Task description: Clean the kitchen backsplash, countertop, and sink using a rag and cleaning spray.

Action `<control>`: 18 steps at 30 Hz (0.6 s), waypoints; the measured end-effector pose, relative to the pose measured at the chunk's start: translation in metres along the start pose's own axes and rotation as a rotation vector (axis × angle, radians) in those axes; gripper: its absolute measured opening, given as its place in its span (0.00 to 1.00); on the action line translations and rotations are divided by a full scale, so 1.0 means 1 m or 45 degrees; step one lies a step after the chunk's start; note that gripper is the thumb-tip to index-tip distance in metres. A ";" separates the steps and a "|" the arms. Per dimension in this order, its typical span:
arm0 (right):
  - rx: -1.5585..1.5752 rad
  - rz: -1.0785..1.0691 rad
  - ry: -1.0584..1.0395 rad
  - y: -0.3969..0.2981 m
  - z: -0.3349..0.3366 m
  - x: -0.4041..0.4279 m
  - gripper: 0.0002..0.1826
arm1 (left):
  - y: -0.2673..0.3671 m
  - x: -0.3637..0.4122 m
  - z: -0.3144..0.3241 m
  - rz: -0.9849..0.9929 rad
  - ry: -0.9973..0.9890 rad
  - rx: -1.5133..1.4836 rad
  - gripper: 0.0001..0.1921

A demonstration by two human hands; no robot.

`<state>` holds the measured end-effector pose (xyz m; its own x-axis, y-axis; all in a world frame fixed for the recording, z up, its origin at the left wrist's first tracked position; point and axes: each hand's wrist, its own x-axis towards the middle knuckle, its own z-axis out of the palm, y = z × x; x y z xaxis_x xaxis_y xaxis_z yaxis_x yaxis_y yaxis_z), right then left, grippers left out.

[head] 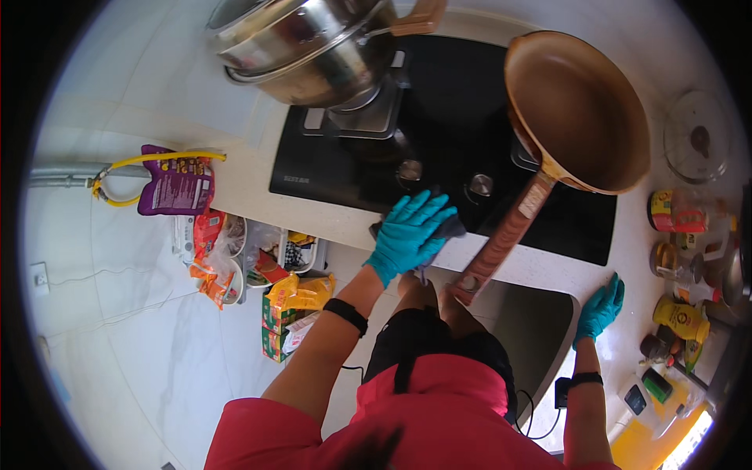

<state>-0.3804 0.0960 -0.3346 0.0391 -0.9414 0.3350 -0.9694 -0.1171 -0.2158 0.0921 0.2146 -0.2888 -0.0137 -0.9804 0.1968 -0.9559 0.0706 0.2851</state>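
Observation:
My left hand [413,236], in a teal rubber glove, presses with spread fingers on a dark grey cloth [451,228] at the front edge of the black glass gas hob [346,182]. Two metal knobs, one of them this knob [410,170], lie just beyond the fingers. My right hand [600,308], gloved alike, rests on the pale countertop [631,276] right of the hob. Between the hands, the wooden-patterned handle of a brown frying pan [578,111] juts out over the counter's front edge. A stainless steel pot [317,70] stands on the left burner.
Jars, a yellow squeeze bottle [681,318] and a glass lid [698,136] line the right side. At the left are a purple packet [176,185], a yellow gas hose [170,155] and shelves of food packets. Green-and-red boxes [275,338] sit below.

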 end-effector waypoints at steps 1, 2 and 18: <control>-0.012 0.007 -0.019 0.001 -0.001 0.001 0.24 | -0.018 -0.007 -0.007 -0.028 0.005 0.008 0.28; -0.043 -0.034 -0.019 0.001 -0.001 0.001 0.23 | -0.035 -0.014 -0.013 -0.042 0.004 0.017 0.28; -0.111 -0.044 -0.064 0.005 0.000 0.004 0.22 | -0.252 -0.059 -0.073 -0.681 0.132 0.371 0.28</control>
<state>-0.3846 0.0914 -0.3340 0.0831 -0.9521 0.2942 -0.9845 -0.1241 -0.1236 0.3558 0.2681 -0.3037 0.5041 -0.8421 0.1919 -0.8636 -0.4932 0.1043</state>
